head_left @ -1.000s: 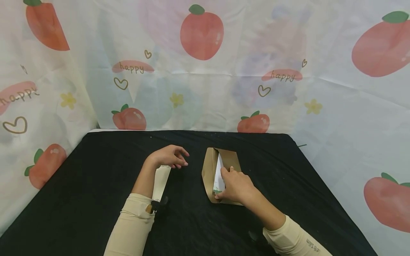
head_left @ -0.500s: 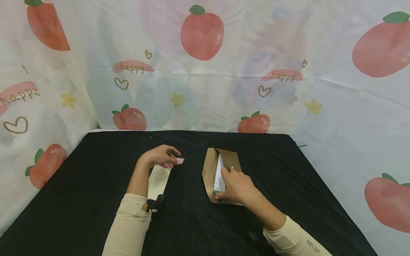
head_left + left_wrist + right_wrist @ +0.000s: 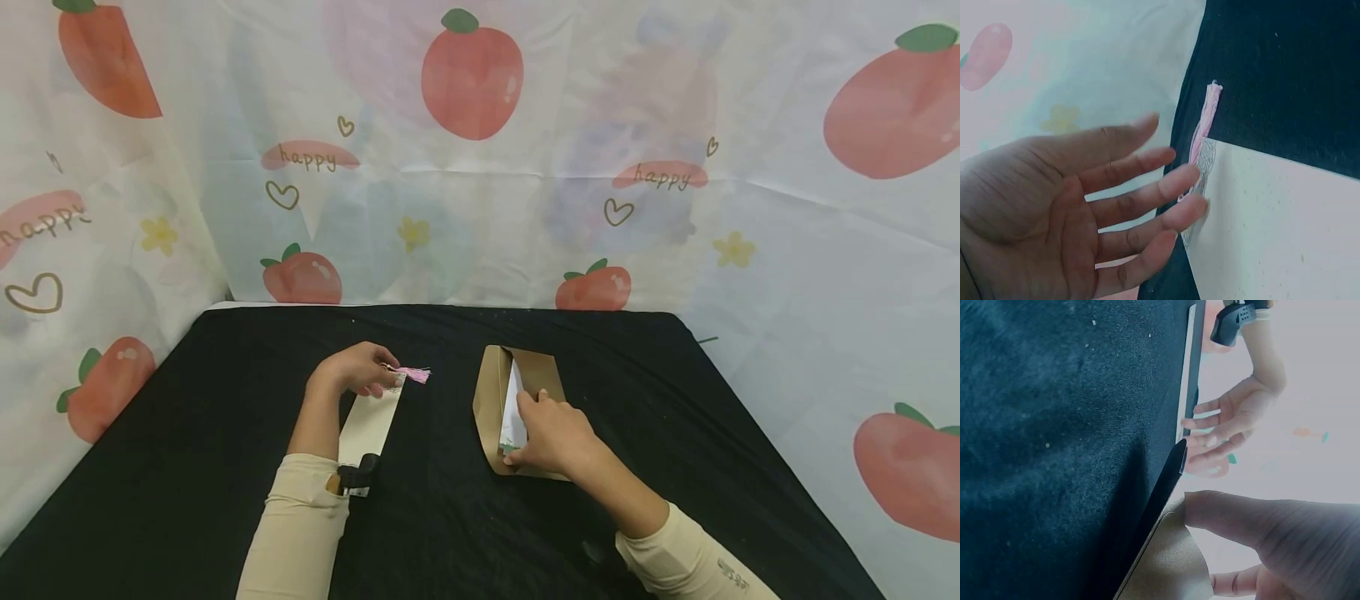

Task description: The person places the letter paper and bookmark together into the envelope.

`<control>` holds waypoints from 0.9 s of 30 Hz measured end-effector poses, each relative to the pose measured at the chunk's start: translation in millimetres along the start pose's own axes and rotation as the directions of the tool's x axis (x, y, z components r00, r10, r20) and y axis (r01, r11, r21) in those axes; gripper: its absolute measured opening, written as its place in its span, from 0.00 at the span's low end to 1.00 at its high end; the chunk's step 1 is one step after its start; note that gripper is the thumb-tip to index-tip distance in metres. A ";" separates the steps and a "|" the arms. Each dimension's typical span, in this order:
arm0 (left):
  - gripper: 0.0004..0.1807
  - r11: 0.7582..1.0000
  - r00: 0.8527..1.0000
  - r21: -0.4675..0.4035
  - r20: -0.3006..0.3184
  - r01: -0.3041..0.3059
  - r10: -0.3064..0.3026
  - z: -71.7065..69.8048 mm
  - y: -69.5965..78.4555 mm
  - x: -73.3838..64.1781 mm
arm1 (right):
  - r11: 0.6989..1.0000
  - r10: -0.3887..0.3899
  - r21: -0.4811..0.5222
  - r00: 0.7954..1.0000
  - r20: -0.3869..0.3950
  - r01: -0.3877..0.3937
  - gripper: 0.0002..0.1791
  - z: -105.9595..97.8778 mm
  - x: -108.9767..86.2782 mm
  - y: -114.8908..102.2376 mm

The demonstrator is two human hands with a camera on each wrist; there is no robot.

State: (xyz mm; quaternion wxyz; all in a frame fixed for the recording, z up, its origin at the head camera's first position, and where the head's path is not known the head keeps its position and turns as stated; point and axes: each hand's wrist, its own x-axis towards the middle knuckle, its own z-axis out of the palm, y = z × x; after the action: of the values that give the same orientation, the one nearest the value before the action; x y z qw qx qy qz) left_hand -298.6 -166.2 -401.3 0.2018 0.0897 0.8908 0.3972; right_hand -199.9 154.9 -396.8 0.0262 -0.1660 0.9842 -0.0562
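Note:
A cream bookmark (image 3: 372, 423) with a pink tassel (image 3: 415, 374) lies on the left of the black cloth, partly under my left forearm. My left hand (image 3: 357, 368) hovers over its tassel end. In the left wrist view, that hand's fingers (image 3: 1169, 184) are spread and loosely bent beside the bookmark's grey patterned edge. A brown paper envelope (image 3: 491, 400) lies on the right with its flap side toward the left. Inside its mouth shows a white card (image 3: 513, 421). My right hand (image 3: 555, 433) holds the envelope, its thumb at the near edge; some fingertips are hidden.
Black cloth (image 3: 435, 517) covers the table. A white fabric backdrop (image 3: 480, 225) printed with peaches hangs behind and at both sides. A black wrist camera (image 3: 358, 472) sits on my left wrist, over the bookmark.
My left hand has moved left, away from the tassel, which now shows beyond the fingers along with more of the bookmark. My right hand and the envelope have stayed put.

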 end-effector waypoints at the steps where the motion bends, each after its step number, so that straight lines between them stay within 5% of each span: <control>1: 0.23 1.000 1.000 0.008 -0.009 0.011 -0.011 -0.5 -1.0 -0.5 | 1.000 0.001 0.000 1.000 0.002 -0.001 0.39 -0.3 0.0 -0.2; 19: 0.16 0.990 0.982 0.067 -0.151 0.128 -0.117 -7.9 -12.4 -9.8 | 1.000 -0.002 -0.009 1.000 0.005 0.002 0.40 -1.0 1.8 -0.5; 27: 0.09 0.974 0.976 0.127 -0.135 0.190 -0.173 -5.3 -10.7 -12.3 | 1.000 0.000 -0.005 1.000 0.005 0.000 0.40 0.0 3.2 -0.2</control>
State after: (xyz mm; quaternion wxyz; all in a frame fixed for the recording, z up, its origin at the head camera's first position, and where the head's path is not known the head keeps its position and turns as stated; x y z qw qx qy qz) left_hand -289.8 -180.9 -402.6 0.1752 -0.0028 0.9315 0.3189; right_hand -202.8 153.7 -396.9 0.0285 -0.1661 0.9843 -0.0533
